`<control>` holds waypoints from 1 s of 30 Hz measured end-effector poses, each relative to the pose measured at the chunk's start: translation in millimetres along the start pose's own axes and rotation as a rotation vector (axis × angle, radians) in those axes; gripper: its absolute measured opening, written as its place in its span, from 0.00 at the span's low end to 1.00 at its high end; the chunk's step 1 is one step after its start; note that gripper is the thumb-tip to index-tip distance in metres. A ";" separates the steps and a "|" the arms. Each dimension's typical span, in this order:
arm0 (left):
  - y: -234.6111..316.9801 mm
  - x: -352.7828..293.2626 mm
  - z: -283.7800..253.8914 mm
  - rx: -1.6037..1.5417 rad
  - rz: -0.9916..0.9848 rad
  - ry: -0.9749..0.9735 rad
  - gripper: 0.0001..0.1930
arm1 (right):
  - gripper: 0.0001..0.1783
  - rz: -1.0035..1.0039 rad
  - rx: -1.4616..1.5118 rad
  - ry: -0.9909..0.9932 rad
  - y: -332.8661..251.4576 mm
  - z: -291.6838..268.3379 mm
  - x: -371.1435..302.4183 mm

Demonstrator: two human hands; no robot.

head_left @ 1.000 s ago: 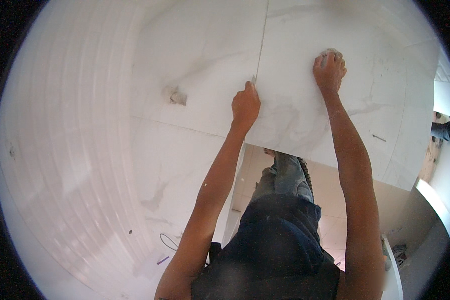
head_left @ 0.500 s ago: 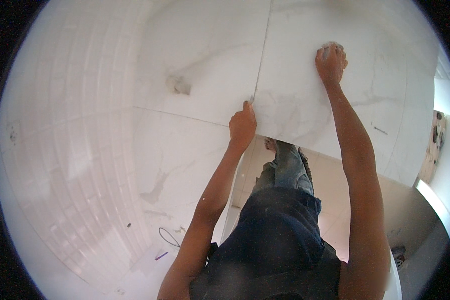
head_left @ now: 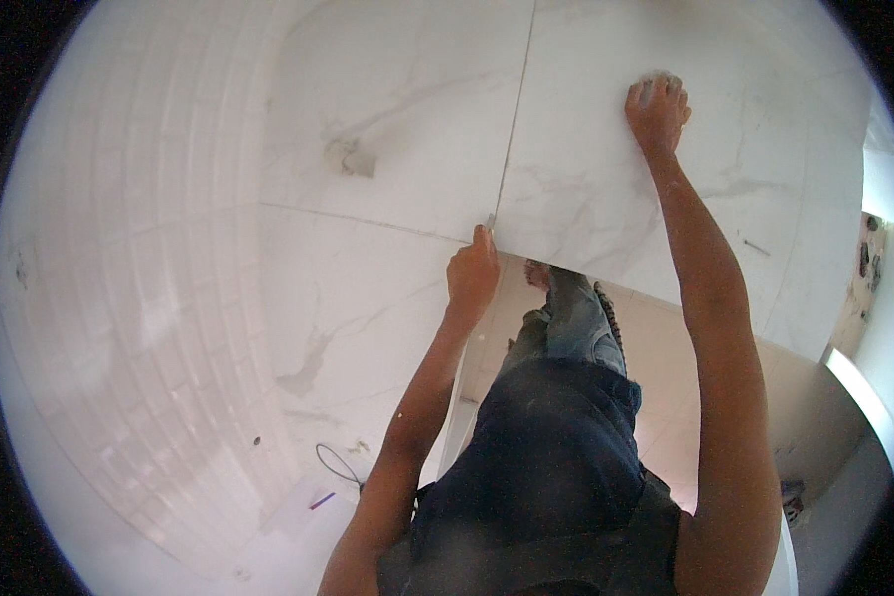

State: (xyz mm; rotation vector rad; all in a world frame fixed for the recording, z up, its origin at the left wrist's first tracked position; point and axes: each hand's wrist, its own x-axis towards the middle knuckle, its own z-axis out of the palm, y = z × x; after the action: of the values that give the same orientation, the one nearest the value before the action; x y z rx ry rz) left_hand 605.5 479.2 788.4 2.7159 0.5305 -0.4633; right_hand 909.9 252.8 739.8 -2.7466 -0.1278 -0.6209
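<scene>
My left hand (head_left: 475, 270) is closed, its index finger stretched along a small thin tool (head_left: 492, 220) with a pale tip. The tip touches the dark joint (head_left: 511, 149) between two white marbled slabs, close to the slab's near edge. Most of that tool is hidden in the fingers, so its kind cannot be told. Farther off on the right slab (head_left: 586, 129), my right hand (head_left: 656, 121) is bent over a whitish-grey wad (head_left: 656, 75) and rests on the surface. Only a little of the wad shows past the knuckles.
A second joint (head_left: 368, 223) runs left toward a wall of glossy white tiles (head_left: 159, 298). A greyish lump or patch (head_left: 352, 157) marks the left slab. A dark cord loop (head_left: 338, 463) and a purple strip (head_left: 322, 501) lie lower left. My legs (head_left: 576, 318) show beyond the near edge.
My left hand has drawn back along the joint toward me, down to the slab's near edge. The right hand has shifted slightly away, still over the wad.
</scene>
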 end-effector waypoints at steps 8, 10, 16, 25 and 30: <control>1.1 -6.9 3.6 -0.033 -0.028 -0.038 0.18 | 0.19 0.019 -0.009 -0.033 5.9 2.7 6.4; 0.7 -10.0 4.1 -0.011 -0.041 -0.053 0.18 | 0.19 0.014 -0.012 -0.033 6.3 3.4 4.3; -3.4 -29.0 13.4 -0.018 -0.020 0.020 0.14 | 0.21 0.029 -0.093 -0.091 8.0 2.8 6.0; 3.4 -22.0 0.8 -0.101 -0.080 0.043 0.11 | 0.24 0.079 -0.078 -0.126 12.8 4.7 6.3; 10.6 -1.7 -22.6 -0.165 -0.017 0.120 0.10 | 0.24 0.060 -0.078 -0.103 13.7 8.4 6.5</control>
State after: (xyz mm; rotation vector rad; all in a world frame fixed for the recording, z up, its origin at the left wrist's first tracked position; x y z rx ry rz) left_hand 613.9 478.0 812.0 2.5928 0.5964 -0.2498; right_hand 921.3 242.7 731.5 -2.8469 -0.0448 -0.4774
